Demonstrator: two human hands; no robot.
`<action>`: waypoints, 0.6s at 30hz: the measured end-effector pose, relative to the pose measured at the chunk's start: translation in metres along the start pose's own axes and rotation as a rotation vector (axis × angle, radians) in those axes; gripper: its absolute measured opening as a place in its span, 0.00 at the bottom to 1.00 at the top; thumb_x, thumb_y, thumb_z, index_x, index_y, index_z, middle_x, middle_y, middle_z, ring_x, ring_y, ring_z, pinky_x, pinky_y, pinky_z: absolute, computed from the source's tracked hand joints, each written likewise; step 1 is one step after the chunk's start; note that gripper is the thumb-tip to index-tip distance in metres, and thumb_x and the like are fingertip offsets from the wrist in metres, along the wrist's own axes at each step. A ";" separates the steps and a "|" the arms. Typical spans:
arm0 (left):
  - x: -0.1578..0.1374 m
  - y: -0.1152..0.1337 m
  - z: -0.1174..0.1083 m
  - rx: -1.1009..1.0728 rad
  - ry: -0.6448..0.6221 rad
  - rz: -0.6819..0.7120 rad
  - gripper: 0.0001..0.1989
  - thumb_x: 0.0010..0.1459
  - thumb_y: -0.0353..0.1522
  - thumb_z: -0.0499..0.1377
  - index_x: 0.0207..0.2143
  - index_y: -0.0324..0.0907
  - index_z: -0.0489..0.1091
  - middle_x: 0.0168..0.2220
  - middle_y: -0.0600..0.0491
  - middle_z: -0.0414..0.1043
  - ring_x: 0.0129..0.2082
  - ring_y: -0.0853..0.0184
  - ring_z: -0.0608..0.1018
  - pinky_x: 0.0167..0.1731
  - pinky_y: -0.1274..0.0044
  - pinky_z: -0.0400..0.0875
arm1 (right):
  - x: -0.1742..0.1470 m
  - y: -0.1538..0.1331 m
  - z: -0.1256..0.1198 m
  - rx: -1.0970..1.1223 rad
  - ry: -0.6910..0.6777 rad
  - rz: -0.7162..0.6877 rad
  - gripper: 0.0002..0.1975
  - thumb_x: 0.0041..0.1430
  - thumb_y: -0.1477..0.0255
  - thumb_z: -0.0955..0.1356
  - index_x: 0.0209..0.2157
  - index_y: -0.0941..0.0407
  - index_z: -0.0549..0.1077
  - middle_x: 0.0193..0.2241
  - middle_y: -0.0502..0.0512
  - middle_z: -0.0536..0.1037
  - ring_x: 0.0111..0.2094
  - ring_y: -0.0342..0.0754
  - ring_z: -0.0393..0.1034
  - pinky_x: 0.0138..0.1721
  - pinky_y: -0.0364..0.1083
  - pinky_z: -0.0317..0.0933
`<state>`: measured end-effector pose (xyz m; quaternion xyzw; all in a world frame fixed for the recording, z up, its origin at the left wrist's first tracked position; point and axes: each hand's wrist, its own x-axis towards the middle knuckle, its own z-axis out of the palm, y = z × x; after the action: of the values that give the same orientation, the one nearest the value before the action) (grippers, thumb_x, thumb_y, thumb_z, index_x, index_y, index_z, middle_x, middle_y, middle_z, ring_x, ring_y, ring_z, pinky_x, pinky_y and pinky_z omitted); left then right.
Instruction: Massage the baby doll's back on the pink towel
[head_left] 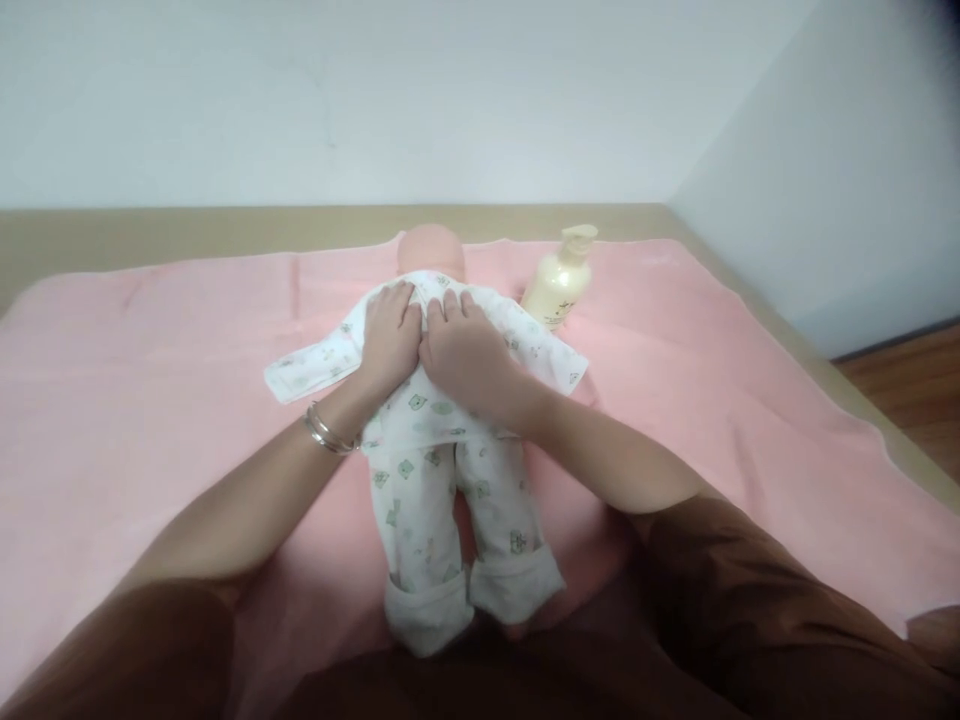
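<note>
A baby doll [432,250] lies stretched out with its bald head away from me, dressed in a white printed top [442,410] and matching trousers [420,510] with turned-up cuffs. Its sleeves spread out to both sides. My left hand [392,338] rests flat on the upper part of the top, fingers extended toward the head. Beside it, nearly touching, my right hand [469,348] lies on the same cloth with its fingers stretched forward. Neither hand grips anything I can see. A silver bracelet [328,430] circles my left wrist.
A cream pump bottle [559,280] stands beyond the doll's right-hand sleeve, leaning slightly in view. Under everything spreads a pink sheet [150,400] with a few creases. Behind it run a tan surface edge [225,230] and a pale wall [375,100]. Wooden floor [915,385] shows at right.
</note>
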<state>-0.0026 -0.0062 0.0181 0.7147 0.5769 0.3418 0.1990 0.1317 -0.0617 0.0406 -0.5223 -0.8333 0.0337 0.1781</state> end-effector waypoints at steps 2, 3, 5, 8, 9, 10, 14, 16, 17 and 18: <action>-0.003 -0.001 0.003 -0.032 0.030 -0.003 0.26 0.66 0.37 0.45 0.60 0.39 0.70 0.67 0.43 0.68 0.69 0.57 0.67 0.75 0.60 0.56 | 0.008 0.004 -0.006 -0.036 -0.027 0.090 0.28 0.72 0.73 0.53 0.68 0.70 0.62 0.70 0.75 0.62 0.73 0.66 0.54 0.73 0.66 0.51; -0.004 0.000 0.003 -0.041 0.038 -0.010 0.26 0.66 0.37 0.45 0.60 0.39 0.70 0.67 0.44 0.68 0.69 0.57 0.67 0.75 0.60 0.56 | 0.012 0.007 -0.009 -0.038 -0.041 0.124 0.29 0.72 0.73 0.53 0.68 0.71 0.61 0.71 0.75 0.60 0.74 0.66 0.53 0.74 0.65 0.51; -0.007 0.002 0.002 -0.057 0.047 -0.021 0.27 0.65 0.37 0.46 0.61 0.39 0.70 0.66 0.44 0.68 0.69 0.57 0.67 0.75 0.60 0.56 | 0.019 0.011 -0.015 -0.015 -0.058 0.167 0.30 0.72 0.73 0.54 0.70 0.73 0.58 0.72 0.75 0.56 0.75 0.66 0.49 0.75 0.64 0.49; -0.010 0.006 -0.001 -0.081 0.064 -0.029 0.27 0.64 0.37 0.47 0.60 0.39 0.71 0.65 0.44 0.69 0.68 0.56 0.68 0.75 0.60 0.57 | 0.022 0.013 -0.026 0.035 -0.060 0.176 0.30 0.71 0.73 0.55 0.69 0.71 0.59 0.73 0.72 0.56 0.75 0.65 0.49 0.75 0.63 0.49; -0.011 0.007 -0.001 -0.088 0.072 -0.032 0.26 0.64 0.37 0.47 0.59 0.39 0.71 0.65 0.44 0.70 0.68 0.56 0.68 0.74 0.60 0.58 | 0.021 0.013 -0.029 0.041 -0.039 0.166 0.29 0.70 0.73 0.56 0.69 0.70 0.60 0.73 0.71 0.57 0.75 0.64 0.50 0.75 0.63 0.50; -0.011 0.007 -0.002 -0.093 0.078 -0.035 0.25 0.64 0.37 0.47 0.59 0.40 0.72 0.64 0.44 0.70 0.67 0.56 0.69 0.74 0.60 0.59 | 0.020 0.011 -0.032 0.036 -0.003 0.154 0.29 0.70 0.74 0.56 0.69 0.69 0.61 0.73 0.70 0.56 0.75 0.64 0.49 0.74 0.63 0.51; -0.013 0.008 -0.002 -0.110 0.089 -0.033 0.23 0.65 0.37 0.48 0.56 0.43 0.73 0.63 0.47 0.73 0.65 0.56 0.71 0.72 0.61 0.63 | 0.015 0.005 -0.028 -0.038 0.149 0.138 0.30 0.69 0.75 0.57 0.70 0.66 0.58 0.75 0.66 0.50 0.77 0.60 0.42 0.77 0.62 0.45; -0.012 0.007 -0.001 -0.103 0.091 -0.022 0.23 0.65 0.37 0.48 0.57 0.42 0.73 0.63 0.47 0.72 0.65 0.57 0.71 0.72 0.62 0.63 | 0.014 0.004 -0.017 -0.022 0.120 0.141 0.29 0.70 0.73 0.57 0.69 0.65 0.61 0.75 0.67 0.53 0.77 0.61 0.45 0.76 0.64 0.45; -0.012 0.006 -0.001 -0.097 0.097 -0.017 0.24 0.64 0.36 0.47 0.57 0.42 0.72 0.63 0.46 0.72 0.65 0.57 0.71 0.72 0.62 0.62 | 0.014 0.004 -0.013 0.001 0.092 0.138 0.28 0.70 0.72 0.57 0.68 0.64 0.63 0.74 0.67 0.56 0.76 0.62 0.47 0.75 0.65 0.46; -0.012 0.006 -0.001 -0.092 0.103 -0.012 0.24 0.64 0.36 0.47 0.57 0.41 0.72 0.63 0.46 0.72 0.65 0.58 0.71 0.72 0.62 0.62 | 0.014 0.004 -0.009 0.029 0.069 0.129 0.27 0.71 0.71 0.57 0.67 0.64 0.65 0.73 0.67 0.58 0.75 0.62 0.50 0.75 0.67 0.47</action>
<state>-0.0002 -0.0194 0.0193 0.6828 0.5741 0.4033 0.2036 0.1333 -0.0490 0.0517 -0.5731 -0.7906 0.0392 0.2120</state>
